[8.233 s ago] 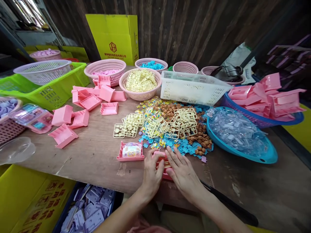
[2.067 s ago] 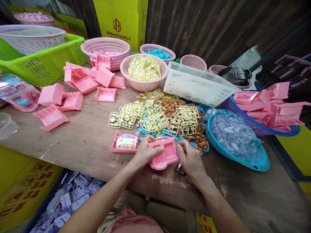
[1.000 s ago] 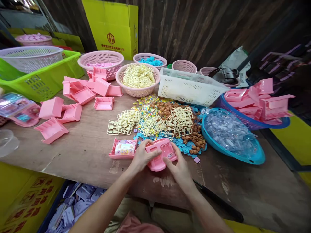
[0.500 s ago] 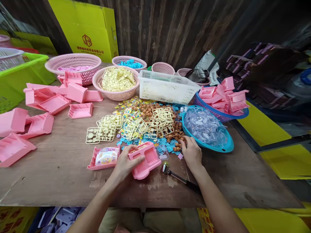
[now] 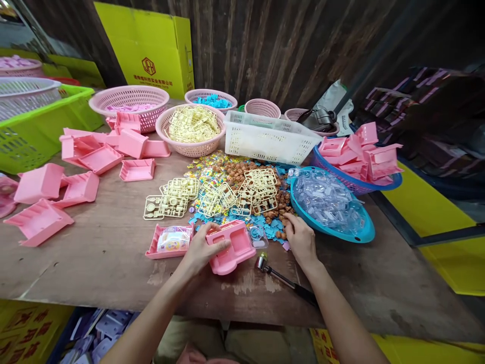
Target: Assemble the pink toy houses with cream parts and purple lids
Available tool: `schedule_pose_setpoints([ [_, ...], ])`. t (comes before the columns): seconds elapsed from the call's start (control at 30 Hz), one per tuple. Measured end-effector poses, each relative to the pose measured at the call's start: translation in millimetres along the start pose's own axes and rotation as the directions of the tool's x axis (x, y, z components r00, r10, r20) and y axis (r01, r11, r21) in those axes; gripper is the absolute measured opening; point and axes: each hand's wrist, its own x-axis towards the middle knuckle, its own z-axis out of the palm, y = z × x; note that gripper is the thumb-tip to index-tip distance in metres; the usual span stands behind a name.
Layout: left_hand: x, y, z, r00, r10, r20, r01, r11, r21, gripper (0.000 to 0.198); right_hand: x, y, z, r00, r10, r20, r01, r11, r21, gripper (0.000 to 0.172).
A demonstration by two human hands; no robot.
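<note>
My left hand (image 5: pixel 200 250) grips a pink plastic toy shell (image 5: pixel 233 246) lying on the wooden table (image 5: pixel 113 253) near its front edge. My right hand (image 5: pixel 302 240) rests at the edge of a pile of small brown and blue pieces (image 5: pixel 273 222), fingers curled down among them; what they pinch is hidden. A small clear cover (image 5: pixel 257 236) lies between the shell and that hand. A small hammer (image 5: pixel 282 280) lies just in front of the shell. A second pink tray with a packed insert (image 5: pixel 170 240) sits left of my left hand.
Cream part sprues (image 5: pixel 212 194) lie mid-table and fill a pink basket (image 5: pixel 191 130). A blue bowl of clear covers (image 5: pixel 331 205), a blue basket of pink shells (image 5: pixel 359 156), a white crate (image 5: pixel 269 137), loose pink shells (image 5: pixel 76 177), a green crate (image 5: pixel 34 126) and a yellow box (image 5: pixel 147 48) surround them.
My right hand left the pink shell and reached right to the pile of small pieces. My left hand kept hold of the shell. The hammer came into view.
</note>
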Motion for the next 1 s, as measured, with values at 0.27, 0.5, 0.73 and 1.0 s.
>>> schedule_pose_setpoints([
  [0.27, -0.6, 1.5, 0.4, 1.0, -0.008, 0.026, 0.008, 0.999, -0.033, 0.036, 3.5, 2.1, 9.9, 0.998, 0.062, -0.006, -0.062, 0.998, -0.028, 0.03],
  [0.5, 0.9, 0.8, 0.0, 1.0, 0.021, 0.013, -0.021, 1.0, -0.009, 0.033, 7.6, -7.3, 2.9, 0.994, 0.072, 0.076, -0.066, 0.994, -0.085, 0.025],
  [0.73, 2.0, -3.8, -0.5, 0.999, 0.03, 0.014, -0.03, 0.999, 0.016, 0.035, 7.6, 0.5, 3.2, 0.999, 0.03, 0.029, -0.03, 1.0, 0.007, 0.017],
  [1.0, 2.0, -0.9, 0.2, 0.995, 0.096, 0.013, -0.096, 0.99, 0.104, 0.026, -47.6, -73.3, -42.0, 0.959, 0.0, -0.284, 0.163, 0.818, 0.551, 0.016],
])
